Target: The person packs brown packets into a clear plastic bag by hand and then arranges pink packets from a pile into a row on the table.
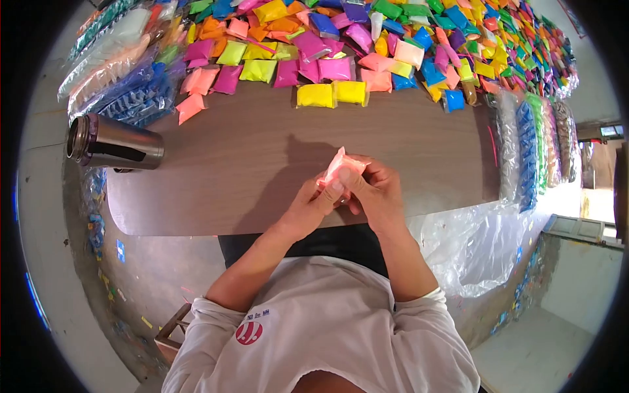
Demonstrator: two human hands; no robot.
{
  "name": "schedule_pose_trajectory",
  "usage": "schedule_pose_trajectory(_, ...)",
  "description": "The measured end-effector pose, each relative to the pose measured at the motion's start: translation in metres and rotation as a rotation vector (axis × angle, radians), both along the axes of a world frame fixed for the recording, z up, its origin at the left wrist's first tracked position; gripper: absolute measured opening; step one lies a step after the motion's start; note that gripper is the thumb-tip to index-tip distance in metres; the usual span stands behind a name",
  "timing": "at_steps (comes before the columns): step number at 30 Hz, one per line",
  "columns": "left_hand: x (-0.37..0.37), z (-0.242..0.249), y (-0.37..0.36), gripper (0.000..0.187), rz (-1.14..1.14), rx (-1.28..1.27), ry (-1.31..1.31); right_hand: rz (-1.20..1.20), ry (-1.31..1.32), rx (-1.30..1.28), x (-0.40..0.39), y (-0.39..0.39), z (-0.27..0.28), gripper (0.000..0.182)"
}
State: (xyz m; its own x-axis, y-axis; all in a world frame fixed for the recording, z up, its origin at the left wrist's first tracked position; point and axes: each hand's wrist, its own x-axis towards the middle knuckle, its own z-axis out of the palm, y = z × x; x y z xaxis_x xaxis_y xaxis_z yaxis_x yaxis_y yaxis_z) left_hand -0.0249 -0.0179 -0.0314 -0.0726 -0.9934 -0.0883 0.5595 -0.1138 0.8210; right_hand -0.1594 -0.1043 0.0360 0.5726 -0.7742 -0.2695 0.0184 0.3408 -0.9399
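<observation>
Both hands meet over the near part of the brown table (223, 157), closed on one small pink packet (342, 165). The packet looks soft, wrapped in clear plastic, and its pointed corner sticks up above my fingers. My left hand (318, 198) grips its lower left side with the thumb on top. My right hand (378, 187) pinches it from the right, thumb pressed across its front. The fingers beneath the packet are partly hidden. Beyond my hands, two yellow packets (333, 94) lie side by side at the front of a large pile of colourful packets (393, 39).
A steel tumbler (118, 141) lies on its side at the table's left edge. Long clear bags of packets (124, 85) are stacked at the back left. More long packed bags (527, 141) line the right edge. Clear plastic sheeting (468, 252) hangs at the lower right.
</observation>
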Motion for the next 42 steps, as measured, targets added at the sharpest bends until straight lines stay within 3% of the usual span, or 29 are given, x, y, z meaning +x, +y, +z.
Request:
schedule_pose_trajectory(4, -0.009, 0.031, -0.003, 0.050, 0.097, -0.040, -0.043, -0.066, -0.056, -0.066, 0.009, 0.002, -0.003, 0.024)
schedule_pose_trajectory(10, -0.010, 0.022, -0.005, 0.048, 0.089, -0.061, 0.077, -0.069, -0.115, -0.023, 0.009, 0.004, 0.000, 0.025)
schedule_pose_trajectory(13, -0.004, 0.028, 0.001, 0.040, 0.008, -0.008, -0.129, -0.031, -0.124, -0.015, 0.004, 0.002, 0.000, 0.025)
schedule_pose_trajectory(16, -0.007, 0.029, -0.002, 0.036, 0.044, -0.041, -0.138, -0.020, -0.064, -0.040, 0.003, 0.002, 0.005, 0.023)
schedule_pose_trajectory(20, -0.002, 0.036, 0.000, 0.048, 0.042, 0.109, -0.087, 0.089, 0.060, -0.122, -0.007, -0.004, -0.014, 0.022)
schedule_pose_trajectory(23, -0.009, 0.018, -0.004, 0.046, 0.063, 0.002, 0.039, -0.090, 0.077, -0.316, 0.009, -0.025, -0.008, 0.024)
schedule_pose_trajectory(26, -0.006, 0.021, -0.001, 0.044, 0.065, -0.121, -0.120, -0.075, 0.013, -0.296, 0.044, -0.046, 0.016, 0.029)
schedule_pose_trajectory(30, -0.006, 0.029, 0.005, 0.045, 0.076, -0.121, -0.334, 0.364, 0.095, -0.169, 0.092, -0.052, 0.009, 0.029)
schedule_pose_trajectory(34, -0.004, 0.027, 0.005, 0.046, -0.003, -0.074, -0.297, 0.602, 0.212, -0.207, 0.158, -0.046, 0.001, 0.027)
schedule_pose_trajectory(42, 0.002, 0.008, 0.006, 0.049, 0.075, -0.150, 0.421, 0.726, 0.354, -0.302, 0.237, -0.035, -0.011, 0.030)
